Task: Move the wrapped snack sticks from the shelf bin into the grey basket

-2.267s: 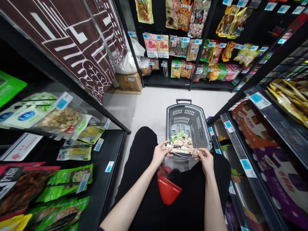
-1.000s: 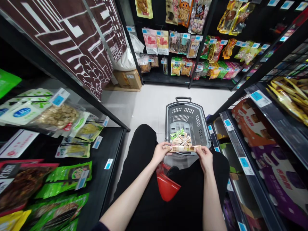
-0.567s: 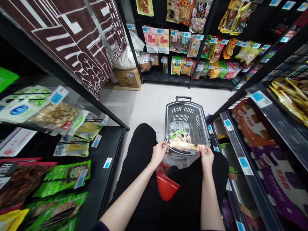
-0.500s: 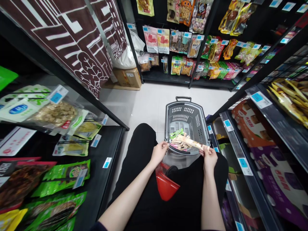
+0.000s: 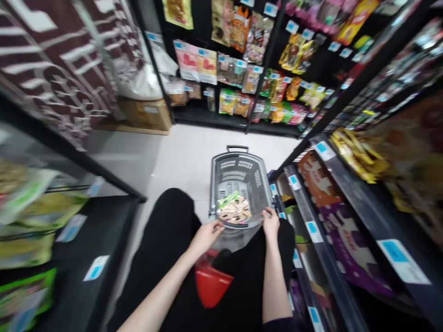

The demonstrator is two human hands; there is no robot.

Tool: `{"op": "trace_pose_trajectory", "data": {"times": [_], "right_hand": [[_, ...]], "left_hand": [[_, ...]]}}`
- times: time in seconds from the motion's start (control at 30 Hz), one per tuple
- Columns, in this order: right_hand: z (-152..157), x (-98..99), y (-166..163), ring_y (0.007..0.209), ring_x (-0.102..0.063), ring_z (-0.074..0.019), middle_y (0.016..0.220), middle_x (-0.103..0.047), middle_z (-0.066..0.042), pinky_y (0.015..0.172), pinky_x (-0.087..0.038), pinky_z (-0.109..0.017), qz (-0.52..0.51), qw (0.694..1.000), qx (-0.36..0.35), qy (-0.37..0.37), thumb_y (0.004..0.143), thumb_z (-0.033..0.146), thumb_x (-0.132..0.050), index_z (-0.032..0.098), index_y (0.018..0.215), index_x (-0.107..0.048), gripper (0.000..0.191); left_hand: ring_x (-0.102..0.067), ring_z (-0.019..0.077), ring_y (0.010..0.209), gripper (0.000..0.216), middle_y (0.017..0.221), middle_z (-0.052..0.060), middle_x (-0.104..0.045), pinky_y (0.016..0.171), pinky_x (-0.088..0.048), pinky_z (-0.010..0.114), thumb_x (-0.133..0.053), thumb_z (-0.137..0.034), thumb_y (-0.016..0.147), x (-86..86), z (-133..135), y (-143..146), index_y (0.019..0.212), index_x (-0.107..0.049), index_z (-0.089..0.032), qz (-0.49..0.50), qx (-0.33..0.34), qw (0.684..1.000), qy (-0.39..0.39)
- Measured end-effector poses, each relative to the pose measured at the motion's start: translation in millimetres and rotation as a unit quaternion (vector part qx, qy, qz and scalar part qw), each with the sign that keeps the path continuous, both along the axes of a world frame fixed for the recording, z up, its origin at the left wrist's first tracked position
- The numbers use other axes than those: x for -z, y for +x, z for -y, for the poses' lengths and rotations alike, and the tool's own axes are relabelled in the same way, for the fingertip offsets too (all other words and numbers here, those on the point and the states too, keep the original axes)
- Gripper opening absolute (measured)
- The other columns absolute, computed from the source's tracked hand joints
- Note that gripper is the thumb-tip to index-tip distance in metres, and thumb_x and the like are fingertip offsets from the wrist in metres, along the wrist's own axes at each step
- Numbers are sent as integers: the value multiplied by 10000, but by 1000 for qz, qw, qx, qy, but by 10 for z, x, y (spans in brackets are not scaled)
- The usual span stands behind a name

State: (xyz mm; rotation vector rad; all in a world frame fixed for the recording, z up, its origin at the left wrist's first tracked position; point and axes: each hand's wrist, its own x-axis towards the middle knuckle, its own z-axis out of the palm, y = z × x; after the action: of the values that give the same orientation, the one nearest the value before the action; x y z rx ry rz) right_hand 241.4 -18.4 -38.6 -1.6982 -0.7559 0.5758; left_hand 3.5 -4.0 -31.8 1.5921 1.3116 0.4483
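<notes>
A grey plastic shopping basket stands on the floor in front of my knees. Several small snack packets, beige with a green one among them, lie at its near end. At the basket's near left corner is my left hand, its fingertips drawn together; whether something is between them is hidden. My right hand hovers by the near right corner, thumb and fingers slightly apart, with no packet in it. Below the basket, between my legs, shows a red plastic piece.
Shelves with packaged snacks flank me: a dark left shelf and a right shelf with purple and orange cartons. A rack of hanging snack bags stands ahead. A cardboard box sits on the floor at the back left.
The long beige packet has left my right hand, and beige packets lie in the basket. The view has turned right, shifting the scene left.
</notes>
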Motion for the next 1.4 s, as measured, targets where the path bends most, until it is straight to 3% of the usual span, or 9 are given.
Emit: {"op": "trace_pose_trajectory", "data": {"times": [0.23,0.3,0.37,0.47,0.8,1.0,1.13,1.23,1.4], "right_hand": [[616,-1746,1262,829,-639,-230,956,-686,-103,772,-479,-354,287,948,127,61,810,402,-492,160,1025,-641,356],[878,-2270,1790,887,-628,-274,976,-680,-149,801,-452,-386,429,874,225,-42,831,397,-457,139,1044,-642,382],[1062,-2636,2277,916,-622,-315,974,-679,-186,788,-441,-406,479,793,245,-287,815,379,-486,137,1037,-654,369],[1159,-2846,2779,859,-640,-367,846,-685,-246,716,-455,-414,458,773,227,-375,724,297,-608,73,887,-700,292],[1262,-2834,2957,700,-653,-308,643,-684,-152,617,-443,-355,443,817,219,-296,651,191,-614,135,694,-686,100],[1353,-2770,2141,575,-647,-200,659,-660,-60,548,-490,-294,396,884,224,-110,794,422,-502,120,913,-623,347],[1105,-2167,983,522,-642,-161,639,-609,17,533,-515,-278,143,970,146,135,730,408,-648,162,838,-583,276],[822,-1477,96,503,-619,-135,631,-603,29,557,-535,-289,-21,991,36,128,743,397,-650,174,810,-563,248],[608,-517,-964,511,-612,-140,673,-625,1,563,-533,-296,-191,973,-116,52,737,472,-631,173,788,-572,309]], "left_hand": [[-664,230,826,307,829,37,-715,701,-443,244,-404,-387,770,162,-175,-39,897,-612,-200,-95,108,990,12],[-665,228,844,318,846,36,-716,706,-443,238,-377,-374,784,181,-194,-29,921,-604,-199,-114,135,984,16],[-666,224,842,320,848,36,-717,712,-443,239,-356,-365,794,183,-192,-19,927,-597,-200,-126,153,980,17],[-666,223,837,322,870,47,-717,713,-444,251,-339,-361,806,192,-179,-12,930,-588,-199,-135,174,975,15],[-655,237,894,332,937,77,-710,747,-446,280,-324,-335,826,212,-144,-38,967,-588,-192,-153,186,970,20],[-650,242,815,318,848,54,-714,735,-449,285,-400,-400,802,166,-146,19,895,-636,-208,-65,154,986,18],[-626,227,715,445,797,61,-705,671,-481,306,-495,-568,735,20,-79,113,842,-668,-172,146,88,978,-116],[-629,221,730,584,871,106,-699,700,-506,347,-607,-612,655,-143,9,156,995,-641,-138,324,23,913,-247],[-600,226,940,594,1083,139,-624,756,-508,363,-599,-562,723,-255,91,123,1168,-504,-179,495,-78,831,-244]]}}
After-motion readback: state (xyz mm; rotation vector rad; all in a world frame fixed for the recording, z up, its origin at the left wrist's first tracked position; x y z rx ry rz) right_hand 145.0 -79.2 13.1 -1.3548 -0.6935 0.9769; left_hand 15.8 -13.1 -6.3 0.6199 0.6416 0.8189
